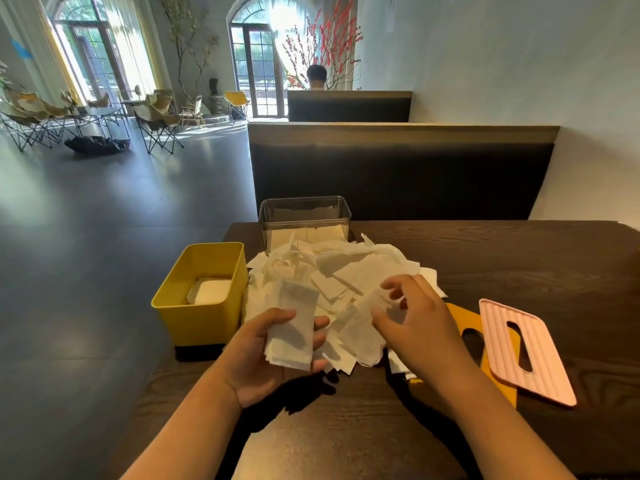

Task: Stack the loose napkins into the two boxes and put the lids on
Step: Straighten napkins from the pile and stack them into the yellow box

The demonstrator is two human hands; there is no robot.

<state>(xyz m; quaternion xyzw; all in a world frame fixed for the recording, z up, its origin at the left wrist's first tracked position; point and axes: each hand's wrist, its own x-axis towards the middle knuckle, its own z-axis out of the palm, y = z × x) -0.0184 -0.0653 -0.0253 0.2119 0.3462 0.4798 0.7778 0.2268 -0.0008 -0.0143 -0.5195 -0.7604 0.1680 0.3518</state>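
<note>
Napkin stack [292, 327], long axis fore-and-aft

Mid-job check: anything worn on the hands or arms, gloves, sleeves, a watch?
Nothing worn shows. The left hand and right hand are bare, no gloves, rings or watch, and both forearms are bare down to the frame's edge, no sleeves.

Both bare forearms are stretched forward. The left hand [273, 351] is turned palm-up, with a small stack of white paper napkins [294, 327] gripped. The right hand [419, 330] is held palm-down, fingers bent, with a thin white paper napkin [360, 330] pinched.
</note>
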